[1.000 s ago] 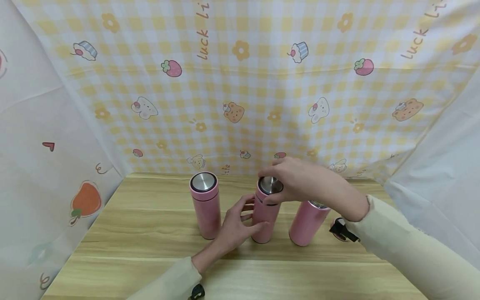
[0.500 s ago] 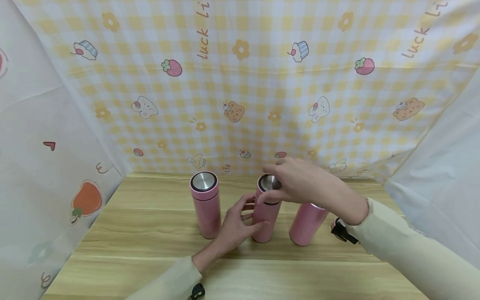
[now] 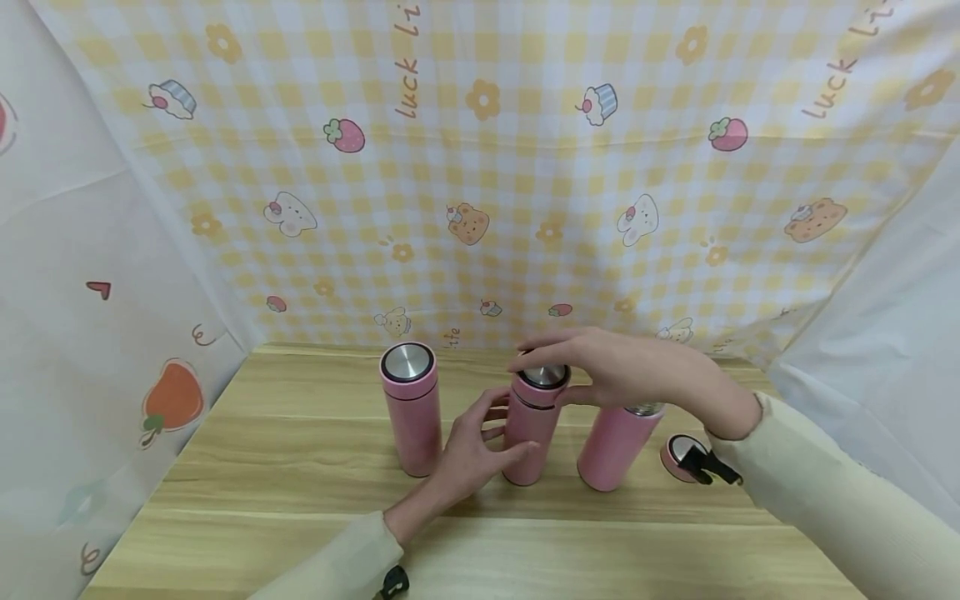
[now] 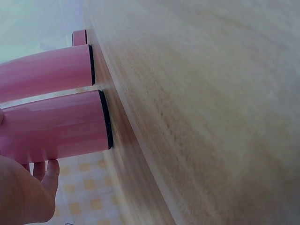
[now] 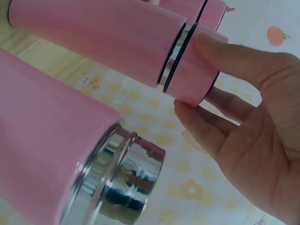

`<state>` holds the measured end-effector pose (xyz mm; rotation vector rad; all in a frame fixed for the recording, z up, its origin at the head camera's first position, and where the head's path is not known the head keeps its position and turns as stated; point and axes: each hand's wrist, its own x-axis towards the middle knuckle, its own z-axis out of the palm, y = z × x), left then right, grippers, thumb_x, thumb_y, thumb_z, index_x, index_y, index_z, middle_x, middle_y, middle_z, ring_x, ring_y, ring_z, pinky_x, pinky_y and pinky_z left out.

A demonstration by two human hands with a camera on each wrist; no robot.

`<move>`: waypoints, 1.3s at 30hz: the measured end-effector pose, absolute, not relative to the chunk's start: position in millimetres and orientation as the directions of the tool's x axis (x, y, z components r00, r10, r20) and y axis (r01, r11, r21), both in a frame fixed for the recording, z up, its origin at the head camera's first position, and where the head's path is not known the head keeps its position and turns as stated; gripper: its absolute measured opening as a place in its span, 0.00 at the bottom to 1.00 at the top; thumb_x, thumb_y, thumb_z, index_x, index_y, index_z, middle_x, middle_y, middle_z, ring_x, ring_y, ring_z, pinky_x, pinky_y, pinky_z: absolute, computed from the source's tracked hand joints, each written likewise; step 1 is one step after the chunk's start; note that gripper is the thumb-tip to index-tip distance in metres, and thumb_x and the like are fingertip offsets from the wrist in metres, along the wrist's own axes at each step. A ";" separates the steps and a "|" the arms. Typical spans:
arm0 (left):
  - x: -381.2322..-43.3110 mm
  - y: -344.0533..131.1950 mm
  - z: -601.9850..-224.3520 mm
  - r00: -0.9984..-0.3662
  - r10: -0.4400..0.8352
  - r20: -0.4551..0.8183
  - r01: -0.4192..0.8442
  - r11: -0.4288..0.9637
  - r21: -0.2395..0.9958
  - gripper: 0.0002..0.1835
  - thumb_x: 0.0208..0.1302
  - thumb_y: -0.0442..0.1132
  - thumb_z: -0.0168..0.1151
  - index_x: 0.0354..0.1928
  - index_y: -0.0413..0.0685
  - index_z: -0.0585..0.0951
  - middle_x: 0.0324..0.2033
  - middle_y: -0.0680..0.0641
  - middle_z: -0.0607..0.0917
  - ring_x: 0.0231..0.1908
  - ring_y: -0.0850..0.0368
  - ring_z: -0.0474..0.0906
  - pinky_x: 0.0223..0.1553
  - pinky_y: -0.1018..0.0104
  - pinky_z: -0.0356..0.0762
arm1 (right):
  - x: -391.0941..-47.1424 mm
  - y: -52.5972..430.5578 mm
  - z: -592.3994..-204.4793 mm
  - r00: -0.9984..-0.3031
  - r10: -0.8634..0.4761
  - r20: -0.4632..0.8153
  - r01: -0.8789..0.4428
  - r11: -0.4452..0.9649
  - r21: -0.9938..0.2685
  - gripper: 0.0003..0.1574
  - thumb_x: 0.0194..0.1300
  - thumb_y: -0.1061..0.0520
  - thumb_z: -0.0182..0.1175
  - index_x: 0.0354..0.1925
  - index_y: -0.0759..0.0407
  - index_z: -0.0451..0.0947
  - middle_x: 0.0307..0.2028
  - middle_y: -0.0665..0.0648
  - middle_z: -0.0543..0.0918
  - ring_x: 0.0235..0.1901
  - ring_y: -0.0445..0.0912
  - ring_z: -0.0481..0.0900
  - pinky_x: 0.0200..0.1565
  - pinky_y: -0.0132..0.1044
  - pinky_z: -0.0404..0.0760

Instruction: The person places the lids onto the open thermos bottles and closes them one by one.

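Checked cloth [image 3: 480,167]: hangs behind the wooden table [image 3: 300,533].
Wooden table: bears the pink left bottle [image 3: 416,433], middle bottle [image 3: 534,428], right bottle [image 3: 617,450].
Middle bottle: upright, between the other 2.
Right bottle: uncapped, steel neck [image 5: 122,178] showing.
Left hand [image 3: 472,458]: thumb and fingers clamped around the middle bottle.
Right hand [image 3: 626,367]: thumb and fingers clamped on the middle cap [image 5: 194,70], steel [image 5: 176,57] showing beneath.
Loose cap [image 3: 678,447]: beside the right bottle.

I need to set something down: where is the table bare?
The table is bare left of the leftmost flask, to the left cloth, and in front of the flasks, between the sleeves. Crowding runs from the middle flask, with left hand and right hand on it, to the open flask and loose lid.
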<state>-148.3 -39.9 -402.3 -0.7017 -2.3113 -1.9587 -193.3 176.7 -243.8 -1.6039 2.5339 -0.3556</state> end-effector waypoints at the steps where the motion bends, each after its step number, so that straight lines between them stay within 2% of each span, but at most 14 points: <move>1: -148.2 -40.0 -402.0 -0.898 0.316 0.306 0.354 0.106 0.929 0.34 0.60 0.32 0.75 0.68 0.45 0.71 0.59 0.44 0.78 0.58 0.46 0.76 0.56 0.49 0.79 | -192.9 176.4 -244.1 -0.435 -0.900 0.018 -0.870 0.415 -0.266 0.35 0.65 0.59 0.71 0.69 0.54 0.74 0.69 0.57 0.71 0.65 0.51 0.71 0.59 0.45 0.78; 3: -147.9 -40.3 -401.7 -0.900 0.315 0.301 0.350 0.110 0.930 0.34 0.61 0.32 0.75 0.68 0.44 0.71 0.60 0.44 0.77 0.58 0.46 0.76 0.56 0.49 0.79 | -192.3 175.8 -244.6 -0.444 -0.896 0.014 -0.866 0.425 -0.265 0.35 0.65 0.59 0.71 0.69 0.54 0.75 0.68 0.57 0.71 0.64 0.51 0.73 0.58 0.44 0.79; 10: -167.7 -40.4 -438.9 -0.897 0.319 0.305 0.359 0.125 0.925 0.36 0.60 0.45 0.78 0.68 0.61 0.71 0.60 0.54 0.77 0.58 0.55 0.75 0.55 0.61 0.80 | -190.6 171.8 -244.0 -0.465 -0.885 0.016 -0.864 0.450 -0.225 0.34 0.64 0.58 0.73 0.67 0.55 0.76 0.64 0.55 0.75 0.60 0.49 0.76 0.56 0.43 0.80; 14: -167.0 -39.7 -438.8 -0.899 0.316 0.304 0.354 0.114 0.928 0.37 0.60 0.42 0.78 0.69 0.60 0.71 0.61 0.52 0.77 0.59 0.53 0.75 0.56 0.59 0.80 | -189.7 167.4 -243.0 -0.475 -0.879 0.042 -0.869 0.460 -0.182 0.31 0.64 0.55 0.73 0.65 0.54 0.78 0.59 0.52 0.78 0.56 0.47 0.78 0.53 0.41 0.82; 20: -165.6 -38.0 -434.7 -0.909 0.307 0.283 0.333 0.122 0.935 0.38 0.58 0.33 0.77 0.69 0.53 0.70 0.62 0.48 0.76 0.59 0.49 0.75 0.56 0.55 0.80 | -188.6 162.1 -243.9 -0.529 -0.847 0.053 -0.846 0.520 -0.117 0.33 0.61 0.48 0.76 0.62 0.52 0.80 0.48 0.49 0.79 0.42 0.42 0.78 0.40 0.34 0.82; 26: -153.7 -38.6 -412.6 -0.906 0.311 0.288 0.333 0.100 0.938 0.34 0.58 0.28 0.75 0.66 0.44 0.72 0.60 0.44 0.77 0.58 0.45 0.76 0.57 0.54 0.79 | -186.4 156.6 -247.6 -0.564 -0.819 0.103 -0.825 0.565 -0.023 0.32 0.58 0.44 0.76 0.56 0.56 0.82 0.35 0.49 0.73 0.23 0.37 0.70 0.26 0.29 0.75; 30: -150.1 -38.7 -407.4 -0.902 0.306 0.305 0.347 0.089 0.934 0.33 0.59 0.29 0.75 0.66 0.45 0.72 0.60 0.44 0.77 0.58 0.44 0.76 0.56 0.56 0.80 | -184.4 152.8 -250.5 -0.586 -0.800 0.131 -0.802 0.595 0.045 0.30 0.58 0.40 0.75 0.49 0.57 0.81 0.30 0.49 0.69 0.19 0.39 0.67 0.21 0.30 0.72; 34: -149.0 -39.1 -404.7 -0.905 0.304 0.297 0.336 0.085 0.938 0.34 0.59 0.28 0.75 0.66 0.45 0.72 0.59 0.44 0.77 0.58 0.46 0.76 0.56 0.57 0.80 | -183.6 150.9 -253.2 -0.610 -0.778 0.146 -0.776 0.625 0.087 0.32 0.58 0.34 0.73 0.44 0.56 0.77 0.28 0.49 0.67 0.16 0.41 0.66 0.17 0.31 0.70; 39: -149.1 -39.8 -402.5 -0.902 0.310 0.299 0.342 0.094 0.935 0.34 0.57 0.26 0.75 0.66 0.43 0.73 0.60 0.43 0.77 0.57 0.46 0.77 0.55 0.55 0.80 | -184.3 154.4 -252.3 -0.625 -0.770 0.126 -0.769 0.635 0.069 0.39 0.59 0.28 0.67 0.52 0.57 0.78 0.30 0.50 0.71 0.19 0.42 0.69 0.18 0.34 0.72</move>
